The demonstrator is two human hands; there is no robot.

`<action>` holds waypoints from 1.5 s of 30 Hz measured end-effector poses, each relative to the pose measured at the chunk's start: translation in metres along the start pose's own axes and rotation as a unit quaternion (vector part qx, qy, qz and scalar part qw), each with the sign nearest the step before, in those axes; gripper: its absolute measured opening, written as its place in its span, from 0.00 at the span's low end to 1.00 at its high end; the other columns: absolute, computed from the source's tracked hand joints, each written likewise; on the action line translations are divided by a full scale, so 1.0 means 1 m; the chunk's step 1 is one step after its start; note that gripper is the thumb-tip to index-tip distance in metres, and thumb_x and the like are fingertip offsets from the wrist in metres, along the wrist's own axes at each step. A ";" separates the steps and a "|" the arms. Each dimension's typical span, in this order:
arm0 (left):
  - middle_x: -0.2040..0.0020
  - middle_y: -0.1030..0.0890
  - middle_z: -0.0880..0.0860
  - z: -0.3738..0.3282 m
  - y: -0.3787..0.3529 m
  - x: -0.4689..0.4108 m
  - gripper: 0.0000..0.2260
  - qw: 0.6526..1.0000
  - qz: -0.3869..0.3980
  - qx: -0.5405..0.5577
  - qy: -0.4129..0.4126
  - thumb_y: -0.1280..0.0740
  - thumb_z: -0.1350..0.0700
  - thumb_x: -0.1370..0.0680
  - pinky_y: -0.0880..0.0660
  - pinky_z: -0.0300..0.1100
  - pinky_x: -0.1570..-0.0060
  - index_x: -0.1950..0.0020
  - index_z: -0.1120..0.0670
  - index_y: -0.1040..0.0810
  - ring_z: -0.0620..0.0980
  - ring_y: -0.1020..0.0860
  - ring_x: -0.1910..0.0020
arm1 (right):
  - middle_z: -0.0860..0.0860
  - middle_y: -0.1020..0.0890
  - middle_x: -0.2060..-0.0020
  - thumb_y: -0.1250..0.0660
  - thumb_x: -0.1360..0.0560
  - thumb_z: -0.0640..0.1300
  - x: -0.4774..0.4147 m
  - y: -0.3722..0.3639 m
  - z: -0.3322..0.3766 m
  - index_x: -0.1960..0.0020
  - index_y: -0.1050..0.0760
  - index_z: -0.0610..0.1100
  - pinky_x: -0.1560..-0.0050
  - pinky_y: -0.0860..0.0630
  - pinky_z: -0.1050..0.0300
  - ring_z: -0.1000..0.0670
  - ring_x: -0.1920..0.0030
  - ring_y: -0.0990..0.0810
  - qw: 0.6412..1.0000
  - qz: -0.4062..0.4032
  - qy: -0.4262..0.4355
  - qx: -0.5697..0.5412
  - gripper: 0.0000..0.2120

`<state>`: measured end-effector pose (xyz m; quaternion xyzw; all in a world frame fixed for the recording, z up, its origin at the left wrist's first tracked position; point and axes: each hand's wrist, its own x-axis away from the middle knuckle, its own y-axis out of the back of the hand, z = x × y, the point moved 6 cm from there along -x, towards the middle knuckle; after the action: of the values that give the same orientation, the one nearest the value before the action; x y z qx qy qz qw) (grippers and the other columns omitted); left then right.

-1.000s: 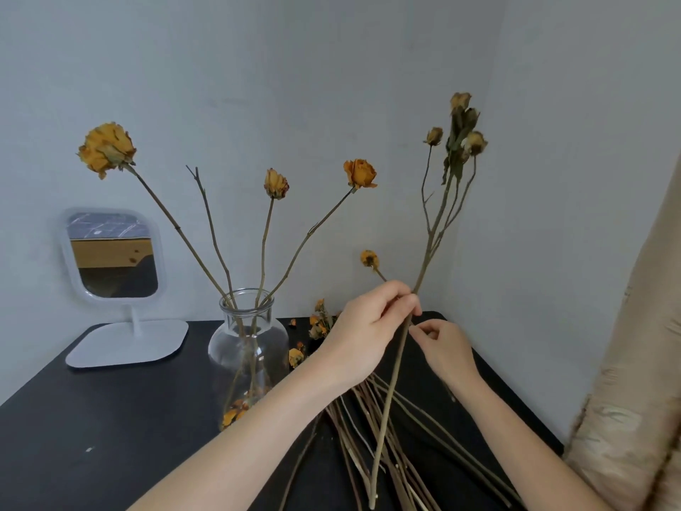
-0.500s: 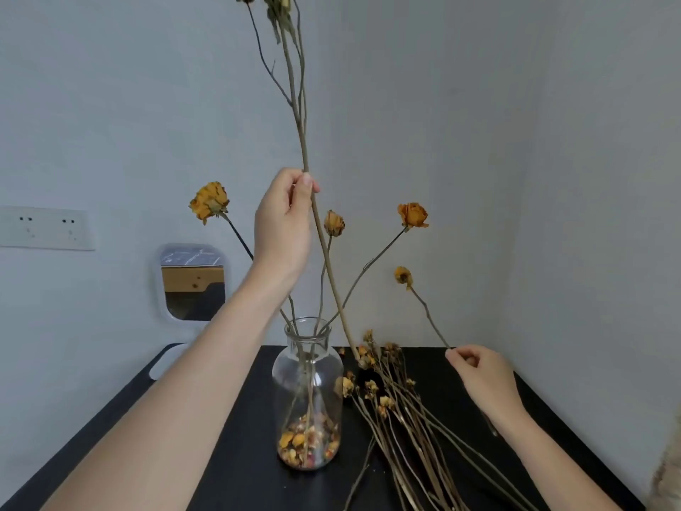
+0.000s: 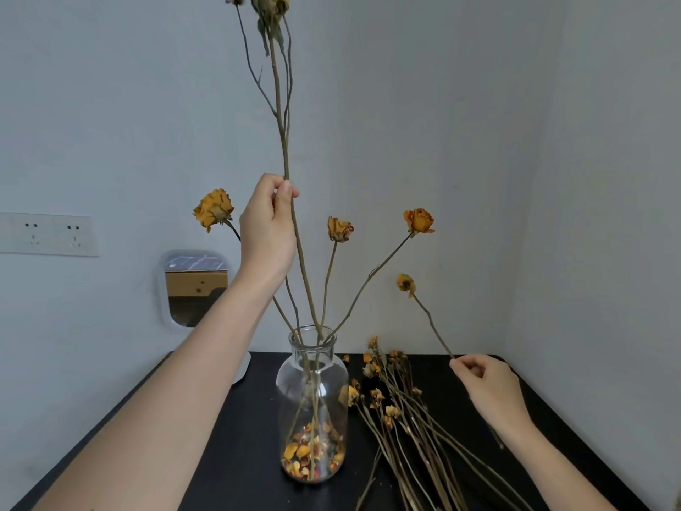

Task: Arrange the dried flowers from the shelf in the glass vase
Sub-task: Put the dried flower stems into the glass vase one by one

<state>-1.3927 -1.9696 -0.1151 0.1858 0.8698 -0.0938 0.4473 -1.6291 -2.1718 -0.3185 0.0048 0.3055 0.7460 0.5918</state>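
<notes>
The glass vase [image 3: 312,385] stands on the black shelf [image 3: 243,429], with dried petals at its bottom and several orange dried flowers [image 3: 418,220] rising from its neck. My left hand [image 3: 268,225] pinches a tall branched stem [image 3: 284,142] whose lower end reaches into the vase neck; its buds go past the frame's top. My right hand [image 3: 490,390] pinches a short stem carrying one small orange flower [image 3: 405,282], to the right of the vase. A pile of loose dried stems [image 3: 409,418] lies on the shelf between the vase and my right hand.
A small white mirror [image 3: 191,285] stands against the wall behind my left forearm. A wall socket plate [image 3: 48,234] is at the left. Walls close the corner at the back and right.
My left hand has carried the tall stem from the right of the vase to above it, and the stem's lower end has gone into the neck. My right hand holds its short stem almost still.
</notes>
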 end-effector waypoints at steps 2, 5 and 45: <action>0.66 0.31 0.43 0.009 -0.003 0.004 0.09 1.000 0.004 -0.007 0.011 0.47 0.56 0.18 0.35 0.32 0.66 0.53 0.54 0.30 0.41 0.32 0.67 | 0.49 0.21 0.63 0.35 0.24 0.44 0.000 0.001 0.000 0.55 0.23 0.46 0.63 0.30 0.64 0.52 0.60 0.23 1.000 0.000 -0.001 -0.002 0.03; 0.67 0.31 0.44 0.018 -0.007 0.010 0.08 0.999 0.020 -0.028 0.021 0.46 0.55 0.18 0.35 0.26 0.68 0.52 0.54 0.28 0.40 0.32 0.67 | 0.48 0.21 0.63 0.35 0.24 0.45 0.001 0.000 0.000 0.55 0.23 0.47 0.63 0.29 0.63 0.52 0.61 0.23 1.000 -0.001 -0.001 -0.001 0.03; 0.55 0.18 0.38 0.156 -0.027 0.141 0.20 0.891 0.325 0.045 0.314 0.23 0.45 0.39 0.29 0.29 0.60 0.50 0.40 0.26 0.36 0.21 0.54 | 0.52 0.23 0.72 0.41 0.22 0.44 0.014 -0.023 0.093 0.56 0.28 0.45 0.74 0.28 0.68 0.59 0.75 0.26 0.968 0.062 0.071 -0.234 0.06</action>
<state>-1.3623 -2.0121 -0.3206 0.4974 0.8510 0.0813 0.1476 -1.5790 -2.1153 -0.2585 -0.1680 0.1629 0.8304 0.5056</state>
